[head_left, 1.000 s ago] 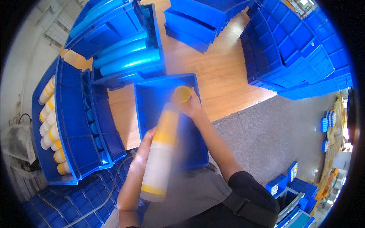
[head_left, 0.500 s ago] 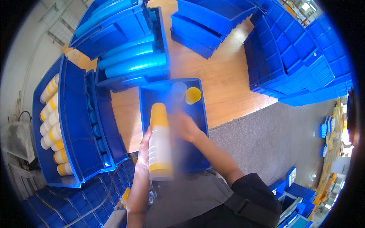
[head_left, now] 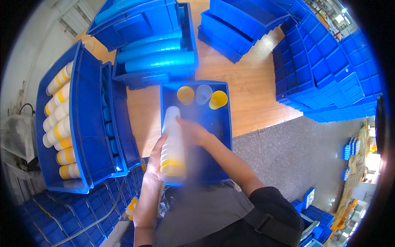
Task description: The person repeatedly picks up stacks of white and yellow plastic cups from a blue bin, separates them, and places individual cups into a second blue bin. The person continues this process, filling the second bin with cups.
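Note:
A tall stack of nested plastic cups (head_left: 172, 142), white with a yellow band low down, slants over a blue bin (head_left: 225, 136). Around its left side wraps my left hand (head_left: 156, 158), holding it up. My right hand (head_left: 193, 131) grips the white cup at the stack's upper end, its fingertips against the rim side; haze blurs part of this hand. Along the bin's far end stand three single cups: a yellow cup (head_left: 185, 95) at left, a whitish translucent cup (head_left: 204, 94) in the middle and a brighter yellow cup (head_left: 218, 99) at right.
At left, a tilted blue bin (head_left: 88, 123) holds several white-and-yellow cup stacks (head_left: 61, 129). Bins of bright-blue cup stacks (head_left: 160, 61) stand at the far left. More blue bins (head_left: 226, 37) sit at the back, with piled crates (head_left: 321, 70) at right on the wooden table (head_left: 251, 107).
The yellow cup topping the stack is gone from it, and a yellow cup now stands at the bin's far left. The stack's top is white. My view has shifted slightly.

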Available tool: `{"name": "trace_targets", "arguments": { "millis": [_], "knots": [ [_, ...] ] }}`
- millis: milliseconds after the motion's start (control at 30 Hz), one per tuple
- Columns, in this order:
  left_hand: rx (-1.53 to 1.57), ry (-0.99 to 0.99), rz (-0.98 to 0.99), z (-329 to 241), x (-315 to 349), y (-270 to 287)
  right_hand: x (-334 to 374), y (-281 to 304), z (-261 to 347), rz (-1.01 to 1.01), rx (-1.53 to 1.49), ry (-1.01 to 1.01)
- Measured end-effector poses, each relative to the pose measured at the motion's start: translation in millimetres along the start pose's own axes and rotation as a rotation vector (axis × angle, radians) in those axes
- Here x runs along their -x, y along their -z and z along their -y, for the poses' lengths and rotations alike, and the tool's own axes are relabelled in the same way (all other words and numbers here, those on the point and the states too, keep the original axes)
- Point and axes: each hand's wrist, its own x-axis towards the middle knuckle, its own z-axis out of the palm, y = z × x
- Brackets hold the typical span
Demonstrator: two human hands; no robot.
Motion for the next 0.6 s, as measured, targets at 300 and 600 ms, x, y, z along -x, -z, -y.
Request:
{"name": "trace_targets", "arguments": {
  "millis": [300,600],
  "knots": [
    [-0.191,0.038,-0.033,19,-4,-3,38,17,-9,-0.133,-0.110,-0.029],
    [-0.399,0.139,-0.038,32,-20,-16,79,7,-15,0.012,-0.200,0.135]
  ]
}}
